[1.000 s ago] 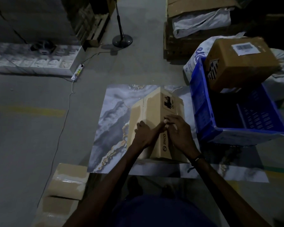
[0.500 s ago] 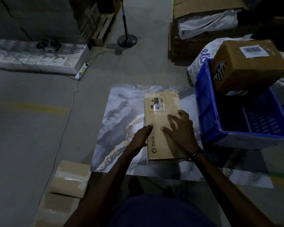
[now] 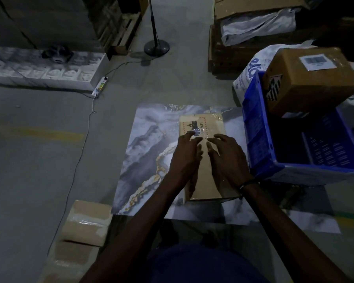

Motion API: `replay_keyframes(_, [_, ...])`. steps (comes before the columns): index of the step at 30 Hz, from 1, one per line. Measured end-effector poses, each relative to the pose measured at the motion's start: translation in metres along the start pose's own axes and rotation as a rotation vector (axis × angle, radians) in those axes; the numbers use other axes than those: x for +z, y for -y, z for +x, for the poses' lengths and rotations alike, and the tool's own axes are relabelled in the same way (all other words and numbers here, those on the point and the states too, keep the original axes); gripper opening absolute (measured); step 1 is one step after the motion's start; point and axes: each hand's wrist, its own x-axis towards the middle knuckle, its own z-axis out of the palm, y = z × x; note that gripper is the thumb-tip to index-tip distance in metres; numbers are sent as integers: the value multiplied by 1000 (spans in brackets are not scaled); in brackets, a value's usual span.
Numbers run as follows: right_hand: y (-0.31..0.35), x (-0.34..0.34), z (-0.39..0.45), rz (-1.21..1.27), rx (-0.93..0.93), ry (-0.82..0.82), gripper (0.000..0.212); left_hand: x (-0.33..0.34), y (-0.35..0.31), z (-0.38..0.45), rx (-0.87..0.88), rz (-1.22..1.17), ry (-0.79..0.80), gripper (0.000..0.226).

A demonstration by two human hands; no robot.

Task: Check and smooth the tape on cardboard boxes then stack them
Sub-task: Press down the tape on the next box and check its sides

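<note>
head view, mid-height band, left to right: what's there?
power strip → marble-patterned mat → flat cardboard box with left hand and right hand resting on it → blue crate → tilted brown box

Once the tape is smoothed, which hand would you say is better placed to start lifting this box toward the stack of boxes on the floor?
Probably the left hand. It lies flat on the box on its left side, nearest the stacked boxes at lower left. The right hand rests on the side toward the blue crate, farther away.
</note>
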Motion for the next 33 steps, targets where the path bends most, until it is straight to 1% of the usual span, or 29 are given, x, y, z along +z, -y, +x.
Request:
replay_keyframes(2, [1, 2, 4, -68, 12, 41, 32, 5, -2, 9, 30, 114, 88, 25])
replay_keyframes(4, [2, 3, 5, -83, 35, 60, 31, 9, -2, 12, 33, 174, 119, 17])
replay_keyframes(8, [3, 5, 1, -91, 41, 51, 32, 9, -3, 8, 53, 152, 88, 18])
replay_keyframes(13, [-3, 1, -13, -50, 13, 64, 30, 4, -4, -13, 25, 101, 67, 9])
replay_keyframes(17, [-7, 4, -30, -38, 25, 83, 29, 4, -10, -35, -16, 100, 114, 19])
replay_keyframes(20, [-7, 12, -31, -61, 43, 114, 33, 1, -13, -36, -34, 109, 114, 18])
replay_keyframes(23, [-9, 13, -33, -19, 37, 117, 34, -1, -14, -37, -43, 111, 119, 20])
replay_keyframes(28, [-13, 12, -58, -11, 22, 105, 31, 10, -14, -62, -15, 86, 87, 16])
replay_keyframes(33, [-13, 18, -73, -48, 10, 81, 32, 18, -14, -72, 2, 140, 72, 26])
